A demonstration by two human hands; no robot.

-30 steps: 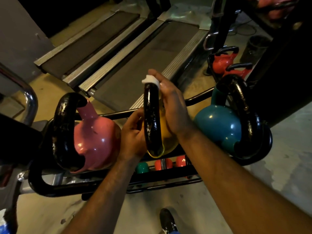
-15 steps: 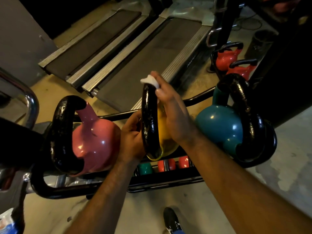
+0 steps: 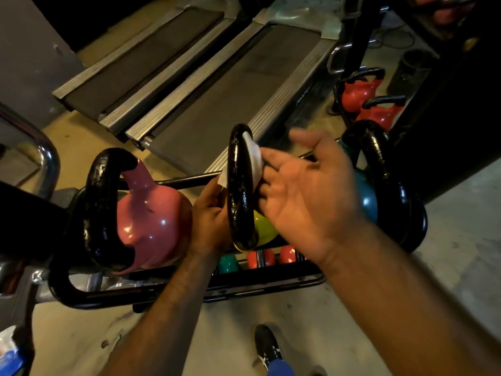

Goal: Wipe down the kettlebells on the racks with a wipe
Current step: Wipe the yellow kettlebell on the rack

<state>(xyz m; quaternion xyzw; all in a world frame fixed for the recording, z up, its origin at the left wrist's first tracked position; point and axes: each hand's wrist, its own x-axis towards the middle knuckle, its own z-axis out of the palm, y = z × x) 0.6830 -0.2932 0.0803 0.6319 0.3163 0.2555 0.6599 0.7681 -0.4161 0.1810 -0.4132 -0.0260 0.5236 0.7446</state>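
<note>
On the left of the rack [image 3: 81, 297] we are noting a pink kettlebell [image 3: 151, 221] sitting on the rails, its black handle [image 3: 100, 202] standing upright and glossy; nothing is touching it. It is looking like cast iron under a smooth coating, so we are judging it heavy, rigid and somewhat slick.

At centre, the left hand [image 3: 210, 213] is curling round the lower end of the white wipe [image 3: 253, 158] beside the black handle [image 3: 240, 185] of the yellow kettlebell [image 3: 264, 229]. The wipe is draping through the handle loop, thin and limp, so we are expecting it to slide or bunch unless both ends are kept taut.

The right hand [image 3: 306, 194] is lying open, palm up and slightly blurred, its fingertips [image 3: 267, 158] touching the wipe's other side without closing on it.

Further right, a teal kettlebell [image 3: 367, 196] is resting on the same rails, untouched.

We are judging that the bells are best left seated on the rack and steadied by the handle, the wipe being taken at its two ends.
</note>
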